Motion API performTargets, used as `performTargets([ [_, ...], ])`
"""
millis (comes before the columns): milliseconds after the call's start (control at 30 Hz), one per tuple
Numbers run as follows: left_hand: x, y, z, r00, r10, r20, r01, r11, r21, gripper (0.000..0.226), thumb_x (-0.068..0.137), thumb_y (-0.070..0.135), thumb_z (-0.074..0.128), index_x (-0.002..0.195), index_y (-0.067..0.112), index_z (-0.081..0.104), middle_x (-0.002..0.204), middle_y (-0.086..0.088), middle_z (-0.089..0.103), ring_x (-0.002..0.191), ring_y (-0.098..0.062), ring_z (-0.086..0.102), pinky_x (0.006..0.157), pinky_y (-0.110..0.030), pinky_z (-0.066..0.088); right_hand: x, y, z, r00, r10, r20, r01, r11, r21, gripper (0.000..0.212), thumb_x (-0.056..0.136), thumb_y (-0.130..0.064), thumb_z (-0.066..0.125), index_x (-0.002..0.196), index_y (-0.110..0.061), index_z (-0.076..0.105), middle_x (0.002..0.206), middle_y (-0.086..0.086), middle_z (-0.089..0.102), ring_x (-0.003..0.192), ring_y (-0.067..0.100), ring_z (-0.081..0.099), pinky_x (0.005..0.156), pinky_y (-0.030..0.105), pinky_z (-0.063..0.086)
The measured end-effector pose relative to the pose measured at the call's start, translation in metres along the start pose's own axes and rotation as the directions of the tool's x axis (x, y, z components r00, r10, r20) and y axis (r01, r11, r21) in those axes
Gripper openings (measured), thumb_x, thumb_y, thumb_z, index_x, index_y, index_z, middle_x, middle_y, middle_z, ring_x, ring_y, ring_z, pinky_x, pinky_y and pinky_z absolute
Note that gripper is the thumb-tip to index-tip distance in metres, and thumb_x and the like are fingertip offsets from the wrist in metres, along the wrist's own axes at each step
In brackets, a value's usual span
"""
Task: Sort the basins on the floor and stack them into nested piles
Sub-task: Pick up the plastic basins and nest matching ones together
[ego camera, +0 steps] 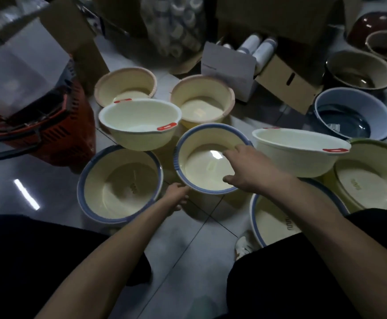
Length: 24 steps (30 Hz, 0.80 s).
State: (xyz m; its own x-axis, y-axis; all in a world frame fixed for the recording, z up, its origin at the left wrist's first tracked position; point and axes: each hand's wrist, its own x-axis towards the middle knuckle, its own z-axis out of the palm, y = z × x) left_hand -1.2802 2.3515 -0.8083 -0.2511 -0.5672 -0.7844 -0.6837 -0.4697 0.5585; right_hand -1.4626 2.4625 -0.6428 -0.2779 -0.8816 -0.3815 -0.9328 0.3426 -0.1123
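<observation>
Left hand [176, 198] comes up from below, fingers curled under and gripping the near rim of the small blue-rimmed basin [201, 164]. The right hand [252, 171] reaches over its right rim on an outstretched arm, fingers and thumb splayed loose inside, not clamped on anything. That basin sits dead centre between my knees, tipped a bit, over the tiled floor [188, 238], with a bigger blue-rimmed basin [119, 183] just to its left. Past those are the left red-tagged basin [139, 120] and right red-tagged basin [300, 148], then a pink-rimmed basin [125, 84], and cardboard boxes [287, 81] at the back.
</observation>
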Motion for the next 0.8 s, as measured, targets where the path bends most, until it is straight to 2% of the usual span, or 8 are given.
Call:
performTargets([
  [67,0.016,-0.003,0.021,0.999,-0.043,-0.004,0.042,0.996,-0.073,0.061,0.100,0.036,0.056,0.150,0.010,0.032,0.113,-0.012,0.065,0.086,-0.021,0.062,0.067,-0.034,0.047,0.002,0.015,0.011,1.000,0.005,0.028,-0.005,1.000,-0.009,0.057,0.087,-0.045,0.066,0.136,-0.022,0.047,0.129,0.011,0.051,0.119,0.032,0.049,0.093,0.043,0.049],
  [200,0.055,-0.010,0.055,0.981,-0.193,0.022,0.191,0.935,-0.297,0.049,0.097,0.033,0.064,0.135,0.006,0.052,0.118,-0.014,0.068,0.099,-0.028,0.068,0.086,-0.043,0.056,0.005,0.040,0.023,0.999,0.013,0.036,-0.012,0.999,-0.041,0.055,0.089,-0.045,0.064,0.135,-0.020,0.046,0.125,0.012,0.051,0.116,0.033,0.050,0.090,0.042,0.048],
  [300,0.072,-0.006,0.067,0.962,-0.250,0.107,0.270,0.830,-0.489,0.030,0.095,0.024,0.068,0.120,0.009,0.059,0.124,-0.016,0.065,0.099,-0.027,0.067,0.090,-0.045,0.054,0.007,0.046,0.028,0.999,0.003,0.040,-0.001,0.998,-0.061,0.051,0.090,-0.043,0.062,0.132,-0.018,0.047,0.124,0.014,0.052,0.115,0.036,0.051,0.092,0.045,0.049],
  [400,0.077,-0.002,0.070,0.943,-0.291,0.159,0.324,0.702,-0.635,0.026,0.095,0.015,0.067,0.118,0.009,0.058,0.126,-0.015,0.064,0.109,-0.030,0.066,0.090,-0.046,0.054,0.008,0.045,0.031,0.999,-0.036,0.037,0.038,0.997,-0.070,0.051,0.092,-0.041,0.061,0.134,-0.018,0.045,0.126,0.014,0.051,0.117,0.035,0.050,0.092,0.045,0.049],
  [533,0.072,0.001,0.070,0.954,-0.270,0.134,0.291,0.714,-0.637,0.043,0.090,0.017,0.074,0.128,0.007,0.057,0.119,-0.016,0.067,0.099,-0.031,0.069,0.066,-0.045,0.058,0.007,0.044,0.026,0.998,-0.047,0.045,0.050,0.997,-0.063,0.055,0.091,-0.041,0.063,0.137,-0.019,0.043,0.125,0.012,0.051,0.116,0.034,0.050,0.088,0.042,0.047],
  [667,0.059,0.008,0.063,0.949,-0.309,0.068,0.295,0.784,-0.547,0.041,0.093,0.008,0.066,0.131,0.001,0.052,0.120,-0.021,0.065,0.087,-0.032,0.068,0.043,-0.039,0.057,0.005,0.042,0.017,0.997,-0.036,0.074,0.040,0.998,-0.051,0.058,0.088,-0.040,0.068,0.136,-0.019,0.043,0.127,0.013,0.050,0.117,0.034,0.051,0.089,0.041,0.046],
  [733,0.051,0.006,0.053,0.948,-0.315,0.035,0.287,0.805,-0.519,0.043,0.091,0.001,0.059,0.133,0.001,0.048,0.122,-0.022,0.063,0.084,-0.031,0.067,0.040,-0.039,0.055,0.003,0.037,0.015,0.995,-0.040,0.088,0.044,0.998,-0.051,0.058,0.088,-0.040,0.069,0.136,-0.021,0.043,0.131,0.014,0.050,0.119,0.035,0.051,0.090,0.042,0.047],
  [800,0.032,0.007,0.041,0.951,-0.309,0.016,0.279,0.833,-0.478,0.045,0.091,-0.002,0.054,0.134,0.000,0.045,0.121,-0.023,0.062,0.084,-0.032,0.067,0.051,-0.044,0.058,0.000,0.031,0.013,0.995,-0.034,0.098,0.039,0.998,-0.047,0.058,0.087,-0.041,0.069,0.135,-0.022,0.044,0.132,0.014,0.050,0.118,0.034,0.051,0.089,0.042,0.048],
])
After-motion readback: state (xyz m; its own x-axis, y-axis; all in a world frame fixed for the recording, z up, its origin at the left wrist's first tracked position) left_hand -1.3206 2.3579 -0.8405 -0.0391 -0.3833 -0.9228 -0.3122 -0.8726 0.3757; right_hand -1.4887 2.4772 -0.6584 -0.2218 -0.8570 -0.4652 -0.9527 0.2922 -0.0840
